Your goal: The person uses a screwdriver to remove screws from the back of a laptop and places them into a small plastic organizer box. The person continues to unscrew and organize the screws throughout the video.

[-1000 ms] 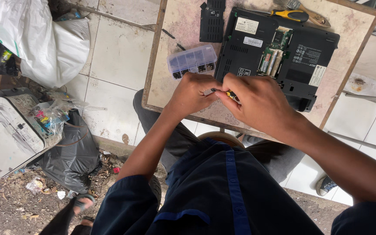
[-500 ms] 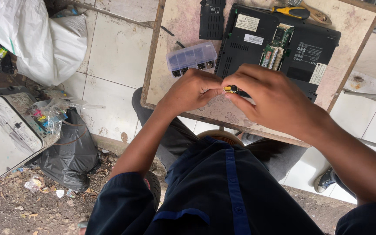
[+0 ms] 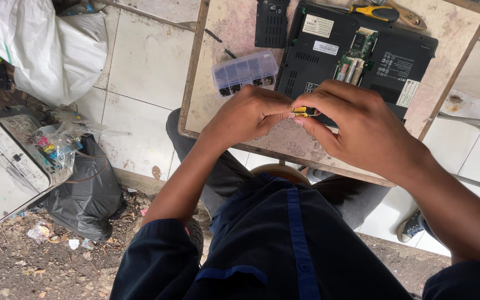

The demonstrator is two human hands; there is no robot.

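Note:
My left hand (image 3: 248, 114) and my right hand (image 3: 356, 125) meet over the near edge of a small worn table (image 3: 212, 83). Both pinch a small yellow-and-black tool (image 3: 305, 111) between their fingertips; most of it is hidden by the fingers. Just beyond the hands lies an upturned black laptop (image 3: 362, 53) with its bottom hatch off and green circuit boards showing. The removed black cover panel (image 3: 271, 23) lies to its left. A clear compartment box (image 3: 244, 72) with small dark screws sits near my left hand.
A yellow-handled screwdriver (image 3: 374, 12) and pliers lie at the table's far edge. On the floor to the left are a white sack (image 3: 45, 44), a black bag (image 3: 87, 194), a white printer (image 3: 1, 166) and litter. A shoe (image 3: 410, 226) shows lower right.
Both hands have stayed together at the table's near edge, working the small yellow tool. The view has shifted slightly; the laptop and box have not moved.

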